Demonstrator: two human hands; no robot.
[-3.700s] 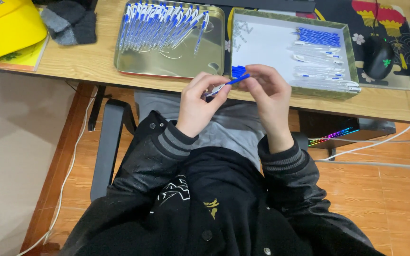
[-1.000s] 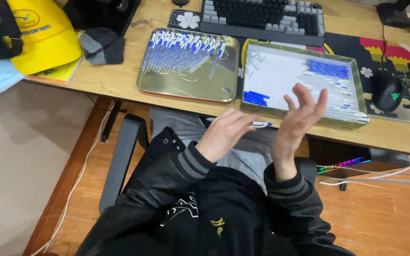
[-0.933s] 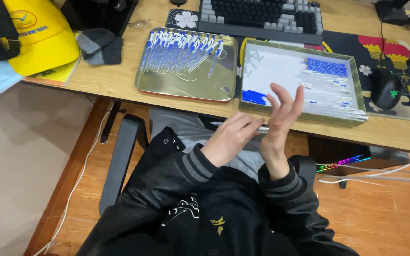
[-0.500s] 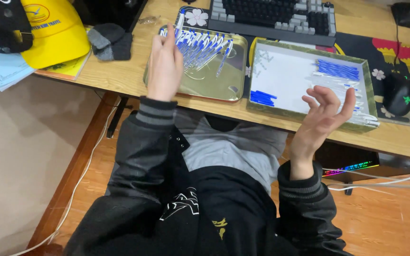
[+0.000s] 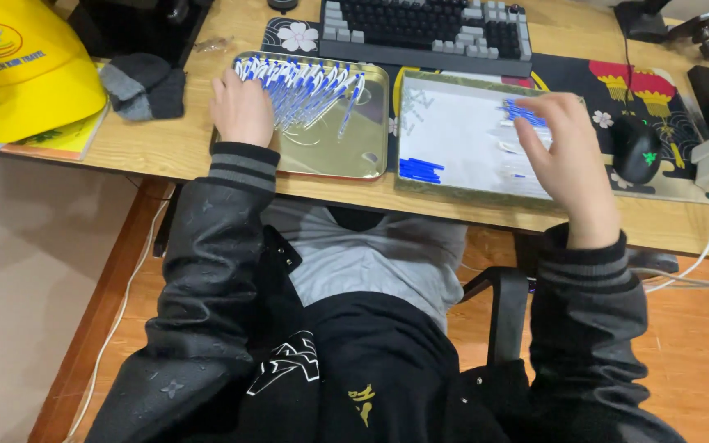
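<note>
The left hand [image 5: 242,107] rested on the pens [image 5: 309,86] heaped in the metal tray [image 5: 371,156], upper centre; whether it grasped one could not be told. The right hand [image 5: 568,156] hovered unclenched over the pen parts [image 5: 523,115] in the white tray [image 5: 453,131]. Advisable: isolate a single pen, lift it straight.

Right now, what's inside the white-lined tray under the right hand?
The white-lined tray holds a small cluster of blue caps near its front left corner and more blue pieces by the right hand. That hand covers the tray's right part, so its contents there are hidden.
</note>
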